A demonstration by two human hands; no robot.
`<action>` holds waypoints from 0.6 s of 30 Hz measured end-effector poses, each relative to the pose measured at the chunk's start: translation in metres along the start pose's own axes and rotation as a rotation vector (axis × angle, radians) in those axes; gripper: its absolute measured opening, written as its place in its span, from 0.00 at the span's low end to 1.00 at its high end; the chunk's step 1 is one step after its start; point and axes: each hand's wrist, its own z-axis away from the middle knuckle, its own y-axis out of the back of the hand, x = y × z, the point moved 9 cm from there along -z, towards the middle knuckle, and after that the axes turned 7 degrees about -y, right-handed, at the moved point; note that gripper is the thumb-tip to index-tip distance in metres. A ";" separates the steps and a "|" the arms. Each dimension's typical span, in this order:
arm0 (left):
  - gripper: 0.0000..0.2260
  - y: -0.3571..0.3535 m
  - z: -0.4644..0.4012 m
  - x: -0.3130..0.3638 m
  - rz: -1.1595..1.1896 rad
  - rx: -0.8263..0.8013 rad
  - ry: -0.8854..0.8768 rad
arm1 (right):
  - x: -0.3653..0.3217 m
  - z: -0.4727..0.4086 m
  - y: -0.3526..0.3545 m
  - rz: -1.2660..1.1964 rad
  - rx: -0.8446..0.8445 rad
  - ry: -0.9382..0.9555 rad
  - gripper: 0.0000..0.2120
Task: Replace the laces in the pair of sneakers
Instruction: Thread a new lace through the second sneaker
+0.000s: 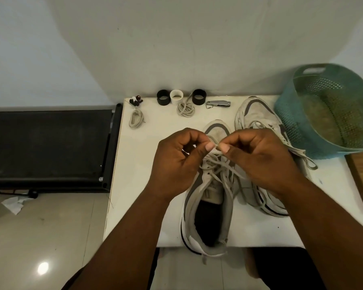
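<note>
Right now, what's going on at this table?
A person is working on the laces of the near sneaker. The left hand and right hand both pinch its lace above the toe end. The second sneaker lies beside it, laces loose. Two coiled laces wait at the table's far edge.

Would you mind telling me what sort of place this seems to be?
Probably a room at home, not a workshop: a small white table against a plain wall, a tiled floor, a teal plastic basket, and what looks like a treadmill alongside.
</note>
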 end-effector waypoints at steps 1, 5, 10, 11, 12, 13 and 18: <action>0.07 -0.002 0.000 0.000 -0.011 -0.002 0.004 | 0.000 0.000 0.003 0.096 0.029 0.011 0.06; 0.07 -0.003 0.006 -0.016 -0.045 -0.031 0.098 | -0.017 0.022 0.059 0.351 0.695 0.190 0.07; 0.09 -0.010 0.016 -0.041 -0.304 -0.255 0.264 | -0.038 0.046 0.066 0.429 0.877 0.442 0.08; 0.09 -0.012 0.018 -0.042 -0.327 -0.274 0.277 | -0.038 0.037 0.050 0.443 0.732 0.433 0.07; 0.09 -0.014 0.018 -0.042 -0.345 -0.281 0.277 | -0.034 0.026 0.032 0.446 0.547 0.398 0.06; 0.09 -0.015 0.018 -0.041 -0.359 -0.277 0.267 | -0.026 0.016 0.013 0.450 0.357 0.348 0.06; 0.12 -0.018 0.016 -0.040 -0.425 -0.240 0.252 | 0.015 -0.002 -0.028 0.402 -0.057 0.170 0.03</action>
